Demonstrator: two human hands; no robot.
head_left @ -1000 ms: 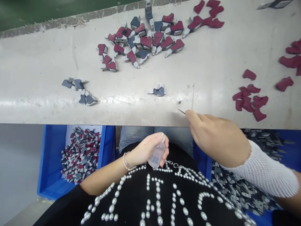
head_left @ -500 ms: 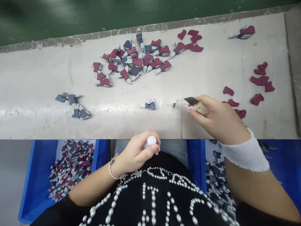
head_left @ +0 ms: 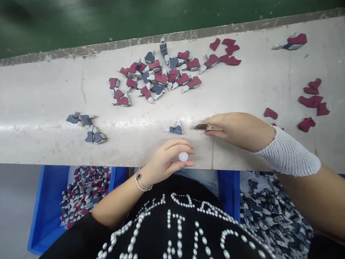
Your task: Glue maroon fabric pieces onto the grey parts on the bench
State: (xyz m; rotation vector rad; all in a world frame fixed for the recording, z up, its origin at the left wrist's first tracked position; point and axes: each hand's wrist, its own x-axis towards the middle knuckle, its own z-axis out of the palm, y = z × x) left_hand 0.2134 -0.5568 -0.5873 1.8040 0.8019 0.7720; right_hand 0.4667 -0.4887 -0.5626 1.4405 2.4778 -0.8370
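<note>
My left hand [head_left: 167, 158] rests at the near edge of the white table [head_left: 40, 97], fingers wrapped round a small clear bottle whose white cap [head_left: 183, 156] points up. My right hand [head_left: 239, 130], with a white mesh sleeve on the wrist, lies on the table and pinches a small flat tool with a dark blade [head_left: 205, 127]. The blade tip lies just right of a lone grey-blue part [head_left: 175, 128].
A pile of red-and-grey parts [head_left: 159, 73] lies mid-table, a few grey pieces [head_left: 87, 126] at the left, loose red pieces [head_left: 311, 102] at the right. Blue bins [head_left: 45, 201] of parts sit under the table's near edge on both sides.
My left hand has come up from my lap to the table edge with the bottle. My right hand took up the flat tool and lowered it beside the lone grey-blue part.
</note>
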